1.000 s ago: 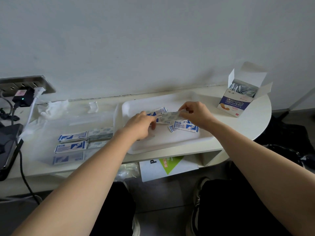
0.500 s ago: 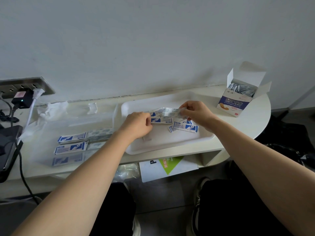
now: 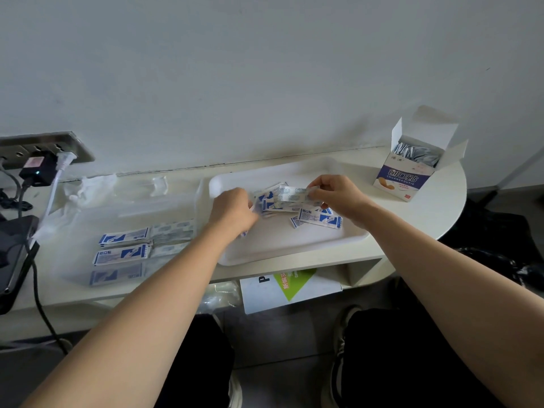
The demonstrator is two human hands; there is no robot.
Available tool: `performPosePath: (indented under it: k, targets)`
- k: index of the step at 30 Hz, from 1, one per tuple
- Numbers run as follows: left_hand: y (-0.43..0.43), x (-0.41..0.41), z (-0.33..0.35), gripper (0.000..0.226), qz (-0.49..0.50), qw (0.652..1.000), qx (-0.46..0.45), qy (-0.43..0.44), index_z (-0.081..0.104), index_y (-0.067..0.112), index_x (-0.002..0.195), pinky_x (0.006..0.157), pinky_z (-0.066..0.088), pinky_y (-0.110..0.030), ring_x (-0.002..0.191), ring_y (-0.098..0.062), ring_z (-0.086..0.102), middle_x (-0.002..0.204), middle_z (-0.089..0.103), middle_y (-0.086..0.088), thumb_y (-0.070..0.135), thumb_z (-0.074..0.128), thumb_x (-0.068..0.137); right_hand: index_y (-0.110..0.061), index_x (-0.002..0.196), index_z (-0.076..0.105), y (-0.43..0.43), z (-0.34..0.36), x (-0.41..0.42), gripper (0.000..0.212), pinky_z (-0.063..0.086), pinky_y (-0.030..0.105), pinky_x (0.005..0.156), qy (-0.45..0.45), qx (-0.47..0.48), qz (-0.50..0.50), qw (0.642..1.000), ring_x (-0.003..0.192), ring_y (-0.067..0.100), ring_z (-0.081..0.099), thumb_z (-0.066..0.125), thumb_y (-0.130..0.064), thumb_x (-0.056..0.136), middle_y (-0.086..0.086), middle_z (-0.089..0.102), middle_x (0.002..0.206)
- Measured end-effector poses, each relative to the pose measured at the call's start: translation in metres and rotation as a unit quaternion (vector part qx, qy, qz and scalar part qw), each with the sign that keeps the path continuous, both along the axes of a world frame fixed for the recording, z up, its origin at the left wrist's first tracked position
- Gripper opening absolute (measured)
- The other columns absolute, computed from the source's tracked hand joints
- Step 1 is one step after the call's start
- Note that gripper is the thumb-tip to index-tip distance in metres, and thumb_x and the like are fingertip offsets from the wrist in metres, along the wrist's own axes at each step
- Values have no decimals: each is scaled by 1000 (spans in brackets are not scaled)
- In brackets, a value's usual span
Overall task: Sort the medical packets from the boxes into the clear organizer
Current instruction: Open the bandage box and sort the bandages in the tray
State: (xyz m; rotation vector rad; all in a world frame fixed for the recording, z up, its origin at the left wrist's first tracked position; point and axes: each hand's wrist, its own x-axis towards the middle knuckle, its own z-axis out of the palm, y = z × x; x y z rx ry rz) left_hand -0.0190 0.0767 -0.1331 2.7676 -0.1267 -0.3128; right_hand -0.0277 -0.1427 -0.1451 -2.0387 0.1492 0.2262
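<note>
A white tray (image 3: 294,245) in the middle of the table holds several loose blue-and-white packets (image 3: 319,218). My right hand (image 3: 338,194) pinches a pale packet (image 3: 290,194) by its right end, just above the pile. My left hand (image 3: 232,209) is curled over the pile's left side and holds a blue-and-white packet (image 3: 259,205) at its fingertips. To the left lies the clear organizer (image 3: 117,231), with sorted packets (image 3: 123,245) stacked in its near compartments. An open purple-and-white box (image 3: 412,169) full of silver packets stands at the right end of the table.
A power strip (image 3: 44,148) with plugs and cables sits on the wall at far left, above a dark device (image 3: 11,254). Crumpled clear plastic (image 3: 91,187) lies behind the organizer. A white-and-green box (image 3: 288,287) sits on the shelf under the table. My knees are below.
My right hand has lifted the pale packet slightly up and to the right. My left hand has let go of its left end and taken a blue-and-white packet from the pile.
</note>
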Motion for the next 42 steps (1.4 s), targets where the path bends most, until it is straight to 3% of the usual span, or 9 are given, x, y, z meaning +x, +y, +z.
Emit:
performPosePath:
  k: [6,13,16,20,23,28,32,38,42]
  targets:
    - [0,7,-10,18,19,970,-228,81,75,18,97,83,56,-37,89,-22,67,89,73,-3,16,75,80,-10,85,65,0,3,0,11,41,28,61,-27,33,-30,999,66,16,49,55,-7,88,7,60,75]
    - [-4,13,-20,20,45,941,-319,100,74,13,99,64,46,-24,79,-18,58,85,68,-6,2,66,84,-18,83,68,1,6,-5,12,40,27,59,14,-7,65,998,68,16,49,59,-13,89,11,64,78]
    - [-4,12,-19,16,40,952,-295,73,75,20,97,64,46,-24,74,-16,59,87,71,-5,11,69,85,-18,89,70,7,7,-6,8,39,26,56,20,-45,95,994,69,18,49,62,-17,89,18,68,88]
    - [1,9,-21,25,17,990,-135,-37,71,21,109,78,45,-24,92,-19,61,100,66,-2,15,63,86,-23,83,71,4,6,-4,9,39,35,60,11,-46,80,996,69,21,46,64,-19,87,21,68,89]
    - [0,7,-15,20,22,980,-157,-116,71,20,101,81,45,-32,93,-22,57,101,63,-6,24,54,91,-20,84,73,4,5,-7,6,43,35,63,-10,-61,79,995,69,18,51,68,-22,86,16,69,90]
    - [-6,-1,-7,27,-58,982,-175,-33,70,23,86,69,42,-27,81,-15,58,87,60,2,48,61,82,-18,85,76,16,2,-7,6,33,16,54,-74,-126,79,986,65,10,46,71,-19,82,-2,54,74]
    - [-4,-6,-18,22,-135,990,-35,-33,71,18,101,69,37,-24,92,-25,59,97,60,-5,25,68,80,-14,92,74,19,-8,-8,15,37,20,58,-47,-184,131,973,62,10,46,74,-16,77,-4,52,70]
    - [-4,-1,-13,11,-70,986,-153,-4,71,20,85,70,44,-24,81,-17,62,87,69,2,30,65,84,-14,88,72,16,-7,-7,8,38,6,54,-39,-178,139,973,62,5,51,69,-13,80,-7,59,76]
    - [-11,19,-14,20,11,980,-179,-91,70,18,94,70,38,-23,81,-16,57,97,66,2,15,51,90,-15,79,68,7,-1,-2,7,38,9,47,-52,-148,86,984,54,2,48,66,-20,83,-9,60,67]
